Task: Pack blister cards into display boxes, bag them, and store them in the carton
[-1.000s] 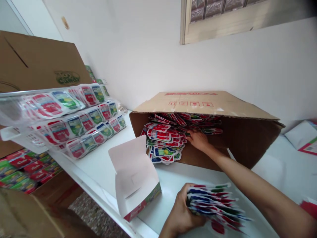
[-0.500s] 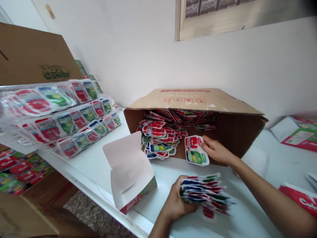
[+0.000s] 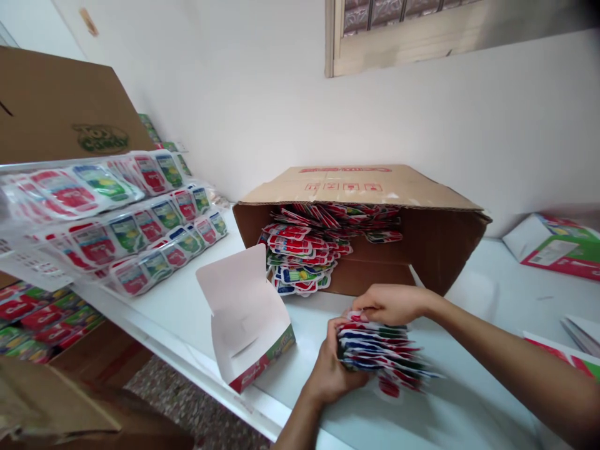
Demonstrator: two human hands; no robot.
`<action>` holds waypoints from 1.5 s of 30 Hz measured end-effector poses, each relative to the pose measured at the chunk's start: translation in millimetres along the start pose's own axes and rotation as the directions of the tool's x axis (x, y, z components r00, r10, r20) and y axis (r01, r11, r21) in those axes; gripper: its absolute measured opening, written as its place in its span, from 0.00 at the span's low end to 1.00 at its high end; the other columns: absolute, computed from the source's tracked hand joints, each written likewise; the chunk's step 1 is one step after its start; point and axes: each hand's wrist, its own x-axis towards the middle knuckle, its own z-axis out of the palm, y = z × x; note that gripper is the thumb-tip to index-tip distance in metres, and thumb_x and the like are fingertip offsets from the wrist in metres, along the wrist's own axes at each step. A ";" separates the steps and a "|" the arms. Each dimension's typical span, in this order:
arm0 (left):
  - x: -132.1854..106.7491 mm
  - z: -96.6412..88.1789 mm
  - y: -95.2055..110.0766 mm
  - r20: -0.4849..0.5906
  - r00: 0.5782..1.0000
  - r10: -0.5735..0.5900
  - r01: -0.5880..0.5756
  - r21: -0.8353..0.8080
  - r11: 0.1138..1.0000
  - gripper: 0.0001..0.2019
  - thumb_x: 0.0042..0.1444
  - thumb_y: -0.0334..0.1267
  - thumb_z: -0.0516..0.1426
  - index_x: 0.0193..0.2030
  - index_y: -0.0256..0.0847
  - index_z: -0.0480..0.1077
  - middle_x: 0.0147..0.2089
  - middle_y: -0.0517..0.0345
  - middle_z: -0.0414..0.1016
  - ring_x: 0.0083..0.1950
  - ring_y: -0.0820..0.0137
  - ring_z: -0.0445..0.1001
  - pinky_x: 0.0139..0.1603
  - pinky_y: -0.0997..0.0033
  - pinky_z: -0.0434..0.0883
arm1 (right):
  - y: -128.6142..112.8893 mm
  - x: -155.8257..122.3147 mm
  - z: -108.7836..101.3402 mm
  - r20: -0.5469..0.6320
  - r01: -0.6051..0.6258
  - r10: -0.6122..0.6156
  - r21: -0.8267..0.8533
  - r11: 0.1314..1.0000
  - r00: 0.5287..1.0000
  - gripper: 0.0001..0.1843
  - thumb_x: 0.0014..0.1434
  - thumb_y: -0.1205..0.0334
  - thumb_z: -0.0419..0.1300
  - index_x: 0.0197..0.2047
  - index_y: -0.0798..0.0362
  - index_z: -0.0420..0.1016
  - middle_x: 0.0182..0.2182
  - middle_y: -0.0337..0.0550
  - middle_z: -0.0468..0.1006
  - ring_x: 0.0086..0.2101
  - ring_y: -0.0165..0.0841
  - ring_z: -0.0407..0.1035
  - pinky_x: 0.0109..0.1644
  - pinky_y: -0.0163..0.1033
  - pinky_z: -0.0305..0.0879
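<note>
My left hand (image 3: pixel 334 370) is wrapped round one end of a thick stack of candy packets (image 3: pixel 387 355), red, green and blue with white edges, held just over the white table. Fingers of my right hand (image 3: pixel 391 304) are closed on a packet (image 3: pixel 356 317) at the far side of that stack, mostly hidden by the hand. Beyond both hands lies a brown carton (image 3: pixel 356 187) on its side, its mouth facing me, with a heap of loose packets (image 3: pixel 304 256) inside at the left. Left of my hands stands an opened small box (image 3: pixel 248 331), white inside.
Clear bags of packets (image 3: pixel 126 231) line the table's left side, before a large carton flap (image 3: pixel 70 100). Below them are stacked red and green boxes (image 3: pixel 42 319). Another printed box (image 3: pixel 557 247) rests at right, near flat printed card (image 3: pixel 562 350).
My right hand has moved from the carton's mouth towards me, bringing a packet to the stack in my left hand. The left hand stays nearly in place.
</note>
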 end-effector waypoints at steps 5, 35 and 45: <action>0.4 0.9 -0.2 0.029 1.000 -0.002 0.004 -0.052 0.999 0.46 0.37 0.32 0.69 0.63 0.42 0.52 0.51 0.51 0.75 0.48 0.59 0.76 0.53 0.59 0.70 | 22.0 15.5 -0.3 -0.023 0.011 -0.007 0.184 0.983 1.000 0.16 0.64 0.56 0.51 0.40 0.56 0.76 0.27 0.39 0.77 0.25 0.27 0.66 0.30 0.30 0.59; 5.0 2.7 4.5 0.075 0.997 -0.016 0.019 -0.045 0.999 0.32 0.38 0.29 0.68 0.52 0.39 0.64 0.49 0.53 0.77 0.47 0.61 0.76 0.48 0.67 0.72 | 58.4 -44.0 39.6 -0.639 -0.063 0.436 0.519 0.852 0.634 0.15 0.64 0.47 0.49 0.39 0.50 0.65 0.32 0.40 0.74 0.32 0.33 0.67 0.35 0.35 0.63; 7.0 1.6 3.7 0.019 0.993 0.113 -0.114 0.168 0.979 0.33 0.32 0.32 0.70 0.49 0.39 0.67 0.58 0.46 0.68 0.66 0.49 0.59 0.66 0.51 0.57 | 2.6 -20.2 -12.5 -0.274 -0.156 0.121 -0.110 0.982 0.954 0.09 0.61 0.62 0.51 0.32 0.52 0.70 0.25 0.38 0.74 0.24 0.28 0.62 0.29 0.33 0.52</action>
